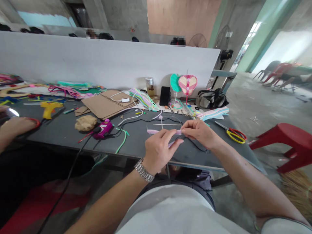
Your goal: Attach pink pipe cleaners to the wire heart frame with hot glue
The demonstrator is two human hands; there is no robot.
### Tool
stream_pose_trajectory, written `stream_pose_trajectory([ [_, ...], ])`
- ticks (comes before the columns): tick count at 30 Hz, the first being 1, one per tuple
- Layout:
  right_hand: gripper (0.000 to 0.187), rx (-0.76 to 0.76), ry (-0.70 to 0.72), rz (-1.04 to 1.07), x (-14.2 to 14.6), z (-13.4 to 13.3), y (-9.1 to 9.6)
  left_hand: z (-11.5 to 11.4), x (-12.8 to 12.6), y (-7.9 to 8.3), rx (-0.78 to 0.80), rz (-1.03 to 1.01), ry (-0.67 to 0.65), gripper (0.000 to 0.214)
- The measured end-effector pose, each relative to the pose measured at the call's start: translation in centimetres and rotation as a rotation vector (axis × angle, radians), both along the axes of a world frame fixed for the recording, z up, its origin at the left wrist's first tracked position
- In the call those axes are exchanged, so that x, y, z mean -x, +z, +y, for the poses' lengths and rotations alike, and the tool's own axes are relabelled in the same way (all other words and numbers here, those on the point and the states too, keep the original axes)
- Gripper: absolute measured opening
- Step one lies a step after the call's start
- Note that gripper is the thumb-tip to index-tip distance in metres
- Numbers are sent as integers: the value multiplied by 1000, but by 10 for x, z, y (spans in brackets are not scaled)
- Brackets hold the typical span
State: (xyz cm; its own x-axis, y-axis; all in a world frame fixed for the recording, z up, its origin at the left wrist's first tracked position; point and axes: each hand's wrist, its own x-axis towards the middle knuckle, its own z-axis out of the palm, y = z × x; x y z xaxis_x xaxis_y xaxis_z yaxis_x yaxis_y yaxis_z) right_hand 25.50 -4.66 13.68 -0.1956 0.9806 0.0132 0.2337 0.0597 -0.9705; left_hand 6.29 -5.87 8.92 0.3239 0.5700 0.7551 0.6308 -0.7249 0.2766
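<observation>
A pale lilac strip (178, 132) runs between my two hands above the front part of the table. My left hand (159, 149), with a metal watch on its wrist, grips the strip between thumb and fingers; one end of it sticks out to the left of the knuckles. My right hand (198, 131) pinches the strip's other end with its fingertips. Just behind the hands lie thin white sticks (168, 124) and a curved wire. To the right of my right hand lie scissors (235, 135) with red and yellow handles, blades partly apart.
Left of my hands are a purple power adapter (105, 129) with black cables, a stone (85, 123), cardboard (104, 105) and a yellow glue gun (50, 110). Behind stand a phone (165, 96), jar (150, 87) and heart-shaped fan (188, 84). A co-worker's hand (19, 126) is far left.
</observation>
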Motion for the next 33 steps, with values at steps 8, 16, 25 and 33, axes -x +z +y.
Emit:
stream_pose_trajectory([
  [8, 27, -184, -65, 78, 26, -22, 4, -3, 5, 12, -107, -143, 3, 11],
  [16, 28, -350, -129, 159, 46, -34, 1, -7, 8, 17, -10, -429, -144, 20],
  [25, 24, -362, -108, 108, 49, -27, -4, -6, 6, 11, 477, -809, -259, 14],
  [33, 12, -476, -198, -144, 48, -26, -6, -4, 4, 5, 705, -918, -267, 20],
])
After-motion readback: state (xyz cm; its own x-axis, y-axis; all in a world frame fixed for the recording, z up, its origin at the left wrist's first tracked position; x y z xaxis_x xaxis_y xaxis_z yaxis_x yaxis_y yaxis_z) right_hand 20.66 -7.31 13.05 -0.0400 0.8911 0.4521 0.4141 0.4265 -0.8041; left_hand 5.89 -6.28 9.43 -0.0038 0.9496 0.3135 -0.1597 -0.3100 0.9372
